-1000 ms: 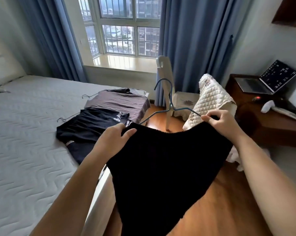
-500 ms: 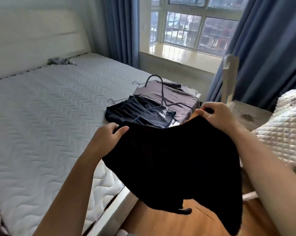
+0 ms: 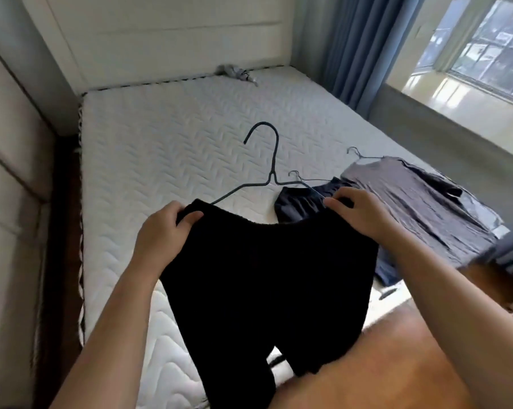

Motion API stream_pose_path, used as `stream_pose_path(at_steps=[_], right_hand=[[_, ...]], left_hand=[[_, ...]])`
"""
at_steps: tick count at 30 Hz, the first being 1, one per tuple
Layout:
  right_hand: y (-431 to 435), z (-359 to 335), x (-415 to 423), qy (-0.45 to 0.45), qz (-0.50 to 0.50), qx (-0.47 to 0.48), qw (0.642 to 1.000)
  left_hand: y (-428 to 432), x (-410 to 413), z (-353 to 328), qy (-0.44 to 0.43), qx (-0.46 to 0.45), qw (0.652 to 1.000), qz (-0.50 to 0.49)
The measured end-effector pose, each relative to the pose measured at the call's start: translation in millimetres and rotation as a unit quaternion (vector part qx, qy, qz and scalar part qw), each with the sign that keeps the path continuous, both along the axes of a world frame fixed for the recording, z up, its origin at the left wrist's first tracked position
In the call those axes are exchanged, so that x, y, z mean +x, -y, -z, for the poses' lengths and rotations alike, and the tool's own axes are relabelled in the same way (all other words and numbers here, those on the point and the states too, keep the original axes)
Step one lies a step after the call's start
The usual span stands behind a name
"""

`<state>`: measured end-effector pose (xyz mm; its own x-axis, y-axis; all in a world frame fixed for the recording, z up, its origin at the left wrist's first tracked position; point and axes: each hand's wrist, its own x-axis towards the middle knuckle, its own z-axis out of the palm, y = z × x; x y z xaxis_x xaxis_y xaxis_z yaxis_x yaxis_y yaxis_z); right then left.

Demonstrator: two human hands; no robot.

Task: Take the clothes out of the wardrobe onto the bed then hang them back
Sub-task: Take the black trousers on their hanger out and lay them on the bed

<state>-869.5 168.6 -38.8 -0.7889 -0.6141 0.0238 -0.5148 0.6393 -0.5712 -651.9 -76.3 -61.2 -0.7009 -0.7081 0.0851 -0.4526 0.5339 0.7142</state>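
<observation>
No legible writing or brand appears on any garment. Left hand [image 3: 166,231] and right hand [image 3: 358,214], fingers curled closed, pinch the two upper corners of a black garment [image 3: 264,284] on a dark wire hanger [image 3: 267,169], held above the bed [image 3: 161,160]. Hook points to 12 o'clock. At 2 o'clock, a navy garment [image 3: 299,202] and grey shirt [image 3: 411,202] lie on the mattress.

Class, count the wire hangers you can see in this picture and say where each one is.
3. One hanger carries the black garment held in both hands; one hook tops the navy garment on the bed; one tops the grey shirt. Others may be hidden.
</observation>
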Motion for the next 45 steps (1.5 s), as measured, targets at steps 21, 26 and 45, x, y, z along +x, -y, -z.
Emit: stream_pose_path(at_steps=[21, 26, 45], right_hand=[[133, 139, -186, 0.175, -0.110, 0.042, 0.978], [179, 178, -215, 0.136, -0.084, 0.075, 0.984], [356, 358, -317, 0.068, -0.072, 0.064, 0.993]], left_hand=[[81, -107, 101, 0.162, 0.102, 0.976, -0.102], [134, -148, 158, 0.251, 0.093, 0.958, -0.105], [309, -262, 355, 0.130, 0.026, 0.963, -0.235]])
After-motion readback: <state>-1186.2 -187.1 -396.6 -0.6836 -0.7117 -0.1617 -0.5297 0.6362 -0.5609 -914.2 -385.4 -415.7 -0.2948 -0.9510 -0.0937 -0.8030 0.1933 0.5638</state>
